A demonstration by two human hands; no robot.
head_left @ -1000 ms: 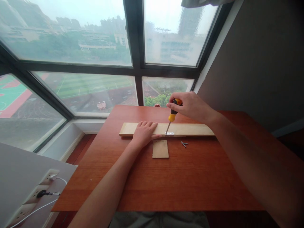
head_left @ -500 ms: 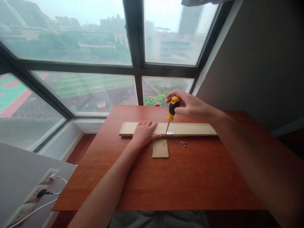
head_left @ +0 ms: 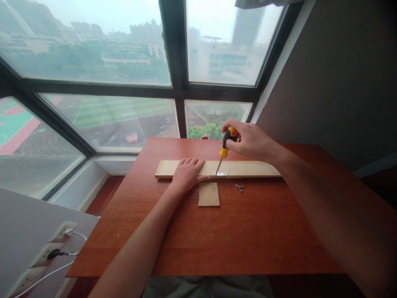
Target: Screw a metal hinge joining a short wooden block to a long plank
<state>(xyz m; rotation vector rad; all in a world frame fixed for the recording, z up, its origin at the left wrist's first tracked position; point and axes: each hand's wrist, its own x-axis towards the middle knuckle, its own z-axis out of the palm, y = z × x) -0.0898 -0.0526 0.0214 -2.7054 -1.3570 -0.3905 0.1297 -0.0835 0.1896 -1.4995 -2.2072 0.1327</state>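
Observation:
A pale wooden board (head_left: pixel 248 168) lies lengthwise across the table. My left hand (head_left: pixel 187 174) rests on its left part, fingers stretched over the top and thumb along the front edge. Wrapped round the handle of a yellow and black screwdriver (head_left: pixel 226 145) is my right hand (head_left: pixel 248 138). The shaft slants down to the left end of a small metal hinge (head_left: pixel 221 174) at the board's front edge. Whether the tip sits in a screw is too small to tell. Just in front lies a thin square piece of wood (head_left: pixel 209 194), with several loose screws (head_left: pixel 240 188) to its right.
The reddish-brown table (head_left: pixel 248 240) stands against large windows with a dark frame (head_left: pixel 178 49). A grey wall (head_left: pixel 335 82) rises on the right. Sockets with plugged-in cables (head_left: pixel 56 253) are on the low wall at the left.
My right hand has turned slightly on the screwdriver handle and shifted a little to the right. The tip stays at the hinge, and my left hand keeps its place on the board.

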